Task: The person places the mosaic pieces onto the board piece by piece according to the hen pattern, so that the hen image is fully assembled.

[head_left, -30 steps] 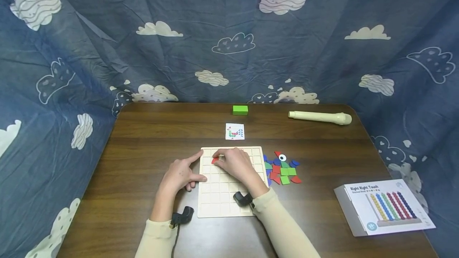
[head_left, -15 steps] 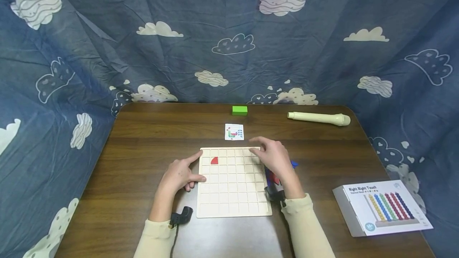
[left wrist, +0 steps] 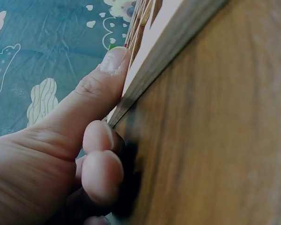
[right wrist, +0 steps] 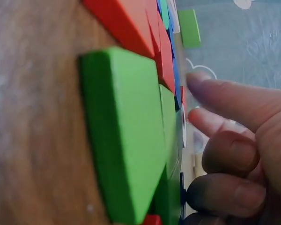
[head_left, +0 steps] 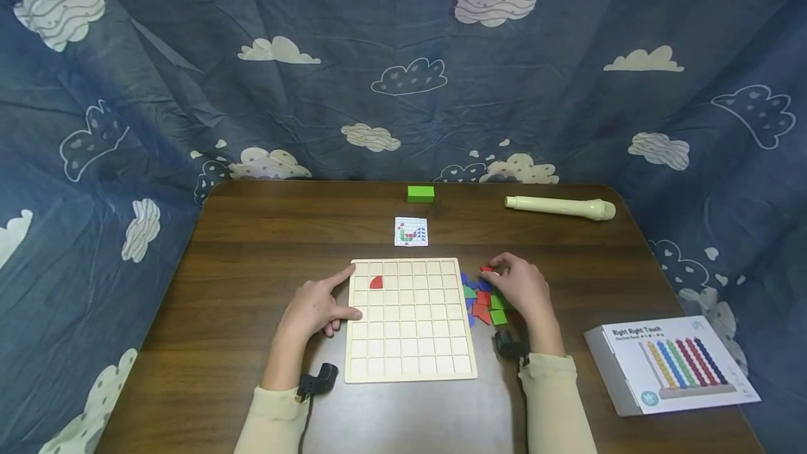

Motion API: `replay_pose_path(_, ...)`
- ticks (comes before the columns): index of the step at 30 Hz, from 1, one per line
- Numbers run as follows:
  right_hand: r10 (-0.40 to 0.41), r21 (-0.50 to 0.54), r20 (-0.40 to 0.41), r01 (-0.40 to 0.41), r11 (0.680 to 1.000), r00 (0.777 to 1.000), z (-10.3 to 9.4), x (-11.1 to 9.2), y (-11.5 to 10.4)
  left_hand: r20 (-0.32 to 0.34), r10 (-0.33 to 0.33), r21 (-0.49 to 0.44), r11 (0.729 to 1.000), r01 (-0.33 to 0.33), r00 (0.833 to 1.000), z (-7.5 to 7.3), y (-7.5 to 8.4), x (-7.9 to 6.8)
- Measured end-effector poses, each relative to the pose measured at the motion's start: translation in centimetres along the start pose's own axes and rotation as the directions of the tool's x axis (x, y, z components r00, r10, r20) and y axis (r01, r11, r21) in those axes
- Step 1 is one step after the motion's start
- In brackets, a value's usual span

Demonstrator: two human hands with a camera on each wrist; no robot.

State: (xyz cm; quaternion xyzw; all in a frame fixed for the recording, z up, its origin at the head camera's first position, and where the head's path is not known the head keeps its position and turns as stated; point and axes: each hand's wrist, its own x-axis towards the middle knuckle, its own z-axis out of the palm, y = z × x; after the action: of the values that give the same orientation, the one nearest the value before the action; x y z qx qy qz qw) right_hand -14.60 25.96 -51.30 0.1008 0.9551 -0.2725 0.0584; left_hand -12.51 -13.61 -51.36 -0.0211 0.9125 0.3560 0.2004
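Observation:
A pale gridded board [head_left: 410, 350] lies on the table, with one red quarter-round piece [head_left: 376, 282] in an upper left cell. My left hand [head_left: 315, 308] rests along the board's left edge, thumb and index finger spread and touching it. In the left wrist view the thumb [left wrist: 96, 86] presses the board's edge [left wrist: 152, 58] while other fingers curl below. My right hand [head_left: 522, 284] is over the loose pieces, its thumb and index finger apart around a red piece [head_left: 486, 269]. Green square pieces [head_left: 498, 317] lie under that hand; its palm side is hidden in the head view.
Beyond the board lies a small pattern card [head_left: 411, 232], with a green block [head_left: 420, 194] behind it. A cream microphone-shaped object [head_left: 560, 207] lies at the back right. A white box [head_left: 674, 366] sits at the right. Loose red [head_left: 483, 298] and blue pieces adjoin the board.
My right hand has let go of the red quarter-round piece on the board and moved right to the loose pieces. My left hand stays at the board's edge.

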Motion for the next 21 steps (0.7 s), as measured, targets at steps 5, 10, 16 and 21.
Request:
replay_pose_path(5, 0.030, -0.039, 0.006, -0.030, 0.999, 1.000, 0.1, 0.1, -0.4, 0.004, -0.017, 0.004, 1.000, 0.017, 1.000, 0.0, 0.1, 0.0)
replay_pose_path(10, 0.008, -0.071, -0.018, -0.010, 0.997, 1.000, 0.4, 0.0, -0.9, -0.003, -0.011, 0.007, 1.000, 0.011, 1.000, 0.0, 0.1, -0.1)
replay_pose_path(16, -0.064, -0.088, -0.034, 0.060, 0.994, 0.997, 1.1, 0.1, -1.5, -0.007, 0.000, 0.004, 1.000, 0.001, 1.000, 0.0, 0.0, 0.0)
replay_pose_path(21, -0.066, -0.086, -0.038, 0.062, 0.994, 0.997, 1.2, 0.1, -1.3, -0.005, 0.003, -0.001, 1.000, -0.003, 1.000, 0.0, -0.1, 0.0)
